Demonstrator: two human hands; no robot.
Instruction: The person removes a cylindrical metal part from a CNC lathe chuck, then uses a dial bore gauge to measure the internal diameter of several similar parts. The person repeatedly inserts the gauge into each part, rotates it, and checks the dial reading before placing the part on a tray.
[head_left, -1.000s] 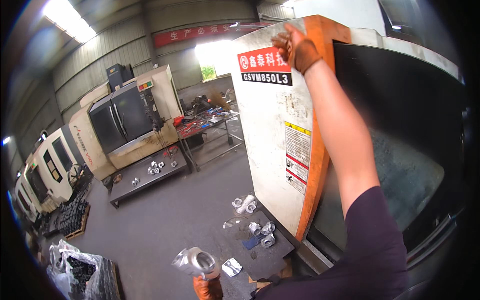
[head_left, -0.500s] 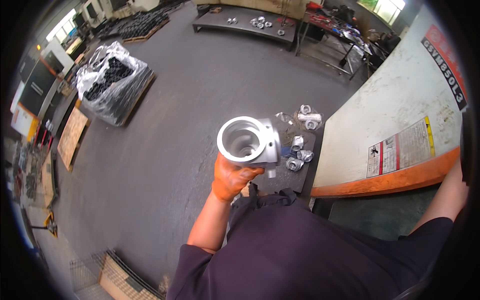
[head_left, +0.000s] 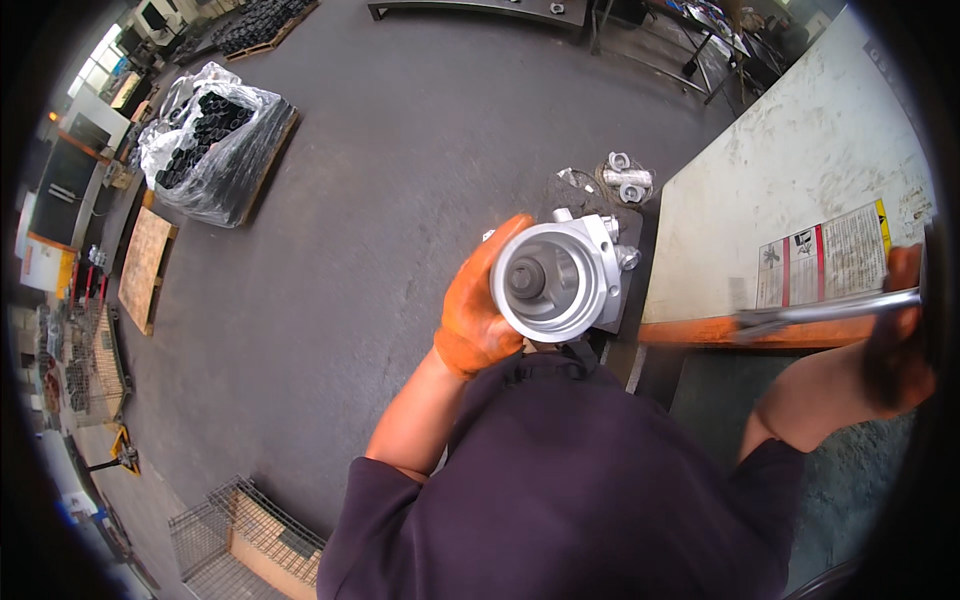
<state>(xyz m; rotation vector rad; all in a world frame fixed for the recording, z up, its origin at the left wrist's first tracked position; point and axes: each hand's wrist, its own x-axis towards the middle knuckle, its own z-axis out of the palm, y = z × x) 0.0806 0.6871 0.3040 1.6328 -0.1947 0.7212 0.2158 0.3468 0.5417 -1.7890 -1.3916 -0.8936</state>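
Note:
In my left hand (head_left: 478, 300), gloved in orange, I hold a silvery cast metal housing (head_left: 606, 270) in front of my chest. Its wide round bore faces up toward me, and a stub and bolt holes show on its side. My fingers wrap its left side. At the far right, my right hand (head_left: 897, 350), in a dark-stained orange glove, is closed around a long, shiny metal tool (head_left: 850, 308). The tool points left toward the housing without touching it. Motion smears its tip, so its exact kind is unclear.
A pale machine panel (head_left: 780, 170) with a warning label rises on the right. More metal castings (head_left: 628, 178) lie beyond the housing. A plastic-wrapped pallet load (head_left: 215, 150) stands far left, with a wire cage (head_left: 235, 530) at lower left and a low bench (head_left: 480, 12) at the back.
My left hand has turned the housing and shifted it slightly right. My right hand, hidden at the edge before, has come into view with the metal tool. The view has tilted down.

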